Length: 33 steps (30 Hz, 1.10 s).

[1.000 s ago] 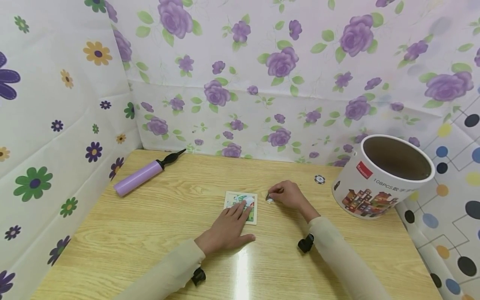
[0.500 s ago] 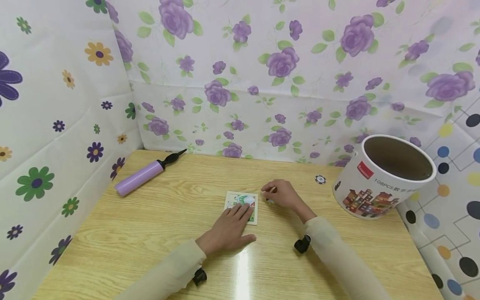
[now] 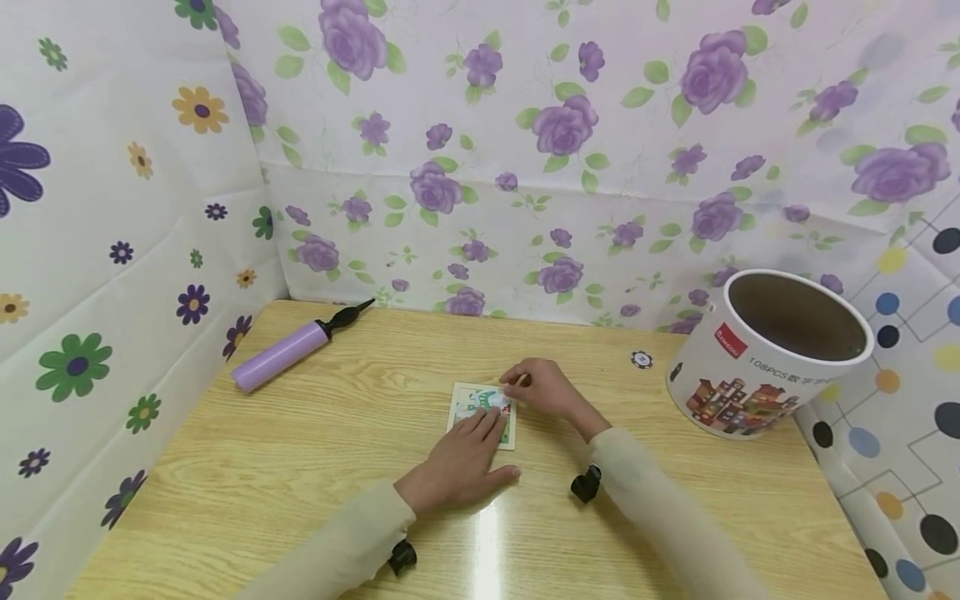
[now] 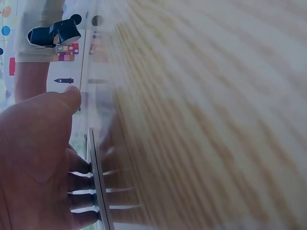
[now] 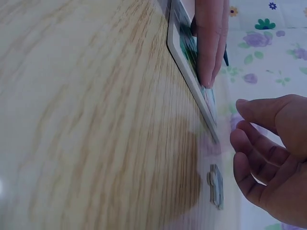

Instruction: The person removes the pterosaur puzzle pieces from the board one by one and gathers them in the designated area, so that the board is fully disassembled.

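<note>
A small square jigsaw puzzle [image 3: 462, 400] in a pale frame lies on the table, with a green and white picture. My left hand [image 3: 468, 458] rests on its lower part, fingers straight, thumb out to the side. In the left wrist view the fingers [image 4: 82, 183] lie along the puzzle's edge. My right hand [image 3: 543, 387] is at the puzzle's upper right corner. In the right wrist view its thumb and fingers are loosely bent and apart, with nothing visible between them. Loose puzzle pieces [image 5: 217, 187] lie on the table beneath this hand, hidden in the head view.
A large white bucket [image 3: 693, 358] with printed houses stands at the back right. A poker-chip-like disc [image 3: 641, 359] lies beside it. Back left lies a purple hand pump [image 3: 281, 357] with a black nozzle. Flowered cloth [image 3: 495, 208] hangs behind the wooden table [image 3: 300, 450].
My right hand has moved left from the loose pieces to the puzzle's upper right corner. The left hand has stayed on the puzzle, shifting only slightly.
</note>
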Tool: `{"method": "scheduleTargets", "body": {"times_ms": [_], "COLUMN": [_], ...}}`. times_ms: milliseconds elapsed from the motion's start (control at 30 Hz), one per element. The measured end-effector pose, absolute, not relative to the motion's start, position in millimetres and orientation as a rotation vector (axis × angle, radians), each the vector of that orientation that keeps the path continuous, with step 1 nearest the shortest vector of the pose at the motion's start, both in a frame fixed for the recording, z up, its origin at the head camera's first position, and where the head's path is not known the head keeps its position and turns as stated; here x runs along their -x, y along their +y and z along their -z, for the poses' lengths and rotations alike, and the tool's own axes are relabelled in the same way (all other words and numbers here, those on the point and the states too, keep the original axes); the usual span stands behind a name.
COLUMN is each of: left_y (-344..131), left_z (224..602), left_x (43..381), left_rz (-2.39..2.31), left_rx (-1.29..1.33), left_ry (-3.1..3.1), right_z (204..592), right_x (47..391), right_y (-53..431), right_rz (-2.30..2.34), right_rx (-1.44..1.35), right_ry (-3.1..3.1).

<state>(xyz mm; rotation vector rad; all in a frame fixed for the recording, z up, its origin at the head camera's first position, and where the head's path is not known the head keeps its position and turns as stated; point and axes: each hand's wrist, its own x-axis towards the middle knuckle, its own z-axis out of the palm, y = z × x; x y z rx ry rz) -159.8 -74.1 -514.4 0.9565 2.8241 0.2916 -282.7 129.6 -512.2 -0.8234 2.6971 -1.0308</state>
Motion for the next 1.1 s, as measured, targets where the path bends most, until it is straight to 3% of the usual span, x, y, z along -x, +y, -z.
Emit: {"method": "scheduleTargets", "body": {"times_ms": [1100], "left_y": [-75.8], "left_z": [518.8], "left_x": [158.4], "left_rz": [-0.149], "left_rx": [-1.002], "left_ry": [2.874], "right_z": [523.2], "right_x": [296.6], "right_y": [83.0], "right_rz": [0.893], "right_rx": [1.006], "right_ry": [2.596]}}
